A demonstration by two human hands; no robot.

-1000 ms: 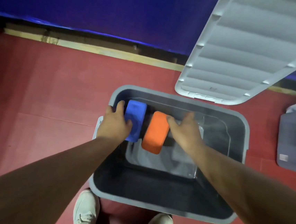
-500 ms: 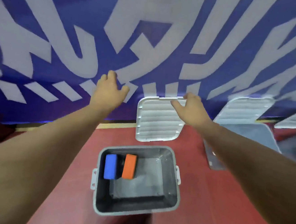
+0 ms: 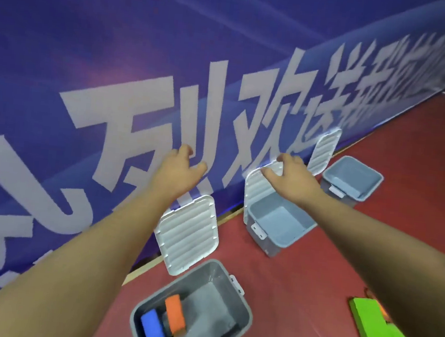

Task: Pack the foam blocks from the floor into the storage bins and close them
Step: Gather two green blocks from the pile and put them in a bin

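A grey storage bin [image 3: 240,314] stands open at the bottom centre, with a blue foam block [image 3: 152,330] and an orange foam block [image 3: 174,313] on edge inside it. Its white ribbed lid [image 3: 186,232] leans against the banner behind it. Two more open grey bins [image 3: 278,222] [image 3: 350,180] stand farther right, each with a lid [image 3: 257,190] [image 3: 325,148] propped on the banner. Green foam blocks [image 3: 371,329] lie on the floor at the lower right. My left hand [image 3: 179,168] and my right hand [image 3: 290,175] are raised in the air, fingers loosely spread, holding nothing.
A blue banner wall [image 3: 116,76] with large white characters runs diagonally behind the bins. Red floor [image 3: 343,261] stretches between the bins and the green blocks. A wooden strip [image 3: 141,269] edges the wall's base.
Both hands have let go of the blue and orange blocks and risen out of the bin. The view has swung up and to the right, bringing two more bins and the green blocks into sight.
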